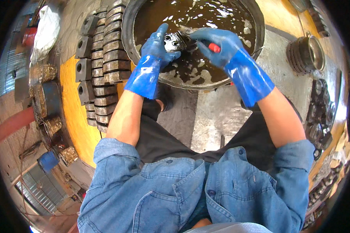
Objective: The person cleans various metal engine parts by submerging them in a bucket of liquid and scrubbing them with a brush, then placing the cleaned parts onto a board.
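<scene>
Both of my hands wear blue rubber gloves and are over a wide round basin (129, 42) of murky brown liquid with patches of foam. My left hand (154, 47) grips a wet metal block with round holes (172, 42), thumb on the near side and fingers on the far side. My right hand (220, 46) is closed around a tool with a red handle (214, 47), whose end shows below the palm. The tool's working end is against or close to the block's right side; the fingers and blur hide its kind.
Left of the basin stand long rows of dark metal blocks (113, 48), with holed grey blocks (84, 70) beside them. A stack of metal rings (299, 54) is at the right, with black metal parts (321, 106) nearer. A white sack (46, 33) lies far left.
</scene>
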Demonstrator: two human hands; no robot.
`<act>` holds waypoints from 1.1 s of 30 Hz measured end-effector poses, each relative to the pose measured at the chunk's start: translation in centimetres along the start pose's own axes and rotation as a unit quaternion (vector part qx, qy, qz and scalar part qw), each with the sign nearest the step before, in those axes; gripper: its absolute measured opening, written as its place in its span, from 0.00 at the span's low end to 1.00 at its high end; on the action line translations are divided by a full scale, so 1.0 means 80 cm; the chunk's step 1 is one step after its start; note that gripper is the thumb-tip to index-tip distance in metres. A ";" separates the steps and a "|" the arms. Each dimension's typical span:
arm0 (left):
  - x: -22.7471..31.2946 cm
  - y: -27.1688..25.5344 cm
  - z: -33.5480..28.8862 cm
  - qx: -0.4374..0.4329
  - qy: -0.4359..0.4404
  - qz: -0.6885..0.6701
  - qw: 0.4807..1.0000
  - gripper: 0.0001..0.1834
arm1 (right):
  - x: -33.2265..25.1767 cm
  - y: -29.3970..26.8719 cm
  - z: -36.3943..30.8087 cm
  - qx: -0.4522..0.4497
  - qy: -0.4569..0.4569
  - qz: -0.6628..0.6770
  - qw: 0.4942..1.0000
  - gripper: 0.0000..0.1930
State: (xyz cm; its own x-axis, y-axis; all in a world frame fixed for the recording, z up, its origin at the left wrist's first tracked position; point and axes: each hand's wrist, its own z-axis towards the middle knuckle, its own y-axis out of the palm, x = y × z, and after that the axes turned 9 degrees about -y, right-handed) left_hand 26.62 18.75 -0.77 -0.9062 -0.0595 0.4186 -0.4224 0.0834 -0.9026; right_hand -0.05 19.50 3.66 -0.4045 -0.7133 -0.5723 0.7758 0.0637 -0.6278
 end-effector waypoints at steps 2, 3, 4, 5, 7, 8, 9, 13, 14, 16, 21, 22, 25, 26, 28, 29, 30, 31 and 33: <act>0.003 0.002 0.001 0.002 0.008 0.004 1.000 0.63 | -0.019 -0.001 0.002 -0.071 -0.056 0.007 0.996 0.15; 0.002 0.004 0.004 0.002 0.007 -0.007 1.000 0.63 | -0.009 0.008 -0.001 -0.131 -0.074 -0.012 0.989 0.16; 0.007 0.002 0.009 -0.001 0.010 -0.017 1.000 0.63 | -0.004 0.009 0.000 -0.115 -0.081 -0.017 0.990 0.17; 0.013 0.000 0.010 -0.004 0.013 -0.027 1.000 0.64 | -0.001 0.010 -0.002 -0.098 -0.088 -0.022 0.991 0.18; 0.015 0.004 0.006 0.014 0.009 0.005 1.000 0.65 | -0.004 0.005 -0.003 -0.112 -0.097 -0.046 0.988 0.20; 0.007 0.007 0.006 0.025 0.021 0.008 0.999 0.66 | -0.015 0.000 0.004 -0.120 -0.105 -0.056 0.986 0.21; -0.002 0.010 0.007 0.035 0.032 0.012 0.999 0.66 | -0.030 -0.006 0.009 -0.145 -0.126 -0.054 0.980 0.23; 0.019 0.002 0.017 -0.015 -0.021 0.013 1.000 0.66 | -0.006 0.008 0.001 -0.090 -0.134 -0.064 0.985 0.23; 0.025 0.000 0.013 -0.007 -0.020 0.024 0.999 0.66 | -0.003 0.005 0.001 -0.075 -0.133 -0.079 0.985 0.22; 0.024 0.001 0.006 -0.001 0.003 0.021 1.000 0.66 | -0.016 -0.001 0.002 -0.118 -0.123 -0.058 0.984 0.22; 0.003 0.008 0.019 -0.010 0.019 -0.011 1.000 0.64 | 0.008 0.009 0.000 -0.057 -0.064 -0.053 0.995 0.18; 0.012 0.004 0.016 -0.020 -0.004 -0.006 1.000 0.63 | 0.024 0.009 -0.003 -0.007 -0.008 -0.069 0.998 0.13; 0.020 -0.006 0.008 -0.022 -0.018 -0.002 1.000 0.62 | 0.089 0.009 -0.024 -0.027 0.194 -0.117 0.974 0.12; 0.029 -0.015 0.005 -0.034 -0.034 0.014 0.999 0.60 | 0.101 0.010 -0.030 -0.051 0.282 -0.096 0.953 0.12; 0.030 -0.010 0.012 -0.044 -0.027 0.000 0.999 0.61 | 0.161 0.024 -0.067 -0.075 0.358 -0.033 0.930 0.13; 0.028 -0.011 0.011 -0.048 -0.027 -0.006 0.998 0.61 | 0.168 0.024 -0.065 -0.062 0.372 0.004 0.926 0.13; 0.028 -0.009 0.011 -0.043 -0.028 -0.011 0.999 0.61 | 0.174 0.024 -0.065 -0.049 0.386 0.040 0.920 0.13; 0.035 -0.008 0.011 -0.040 -0.028 -0.016 0.999 0.62 | 0.176 0.025 -0.066 -0.035 0.401 0.075 0.913 0.13; 0.029 -0.007 0.004 -0.012 -0.027 -0.027 0.999 0.63 | 0.117 0.010 -0.022 0.025 0.311 0.132 0.941 0.11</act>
State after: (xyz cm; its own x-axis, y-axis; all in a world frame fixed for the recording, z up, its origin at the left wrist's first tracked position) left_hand 24.74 18.28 0.70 -0.8801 -0.1175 0.4600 -0.4715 0.1033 -0.8758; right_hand -4.10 14.10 -3.17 -0.3879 -0.1295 -0.9126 0.9044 0.1374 -0.4039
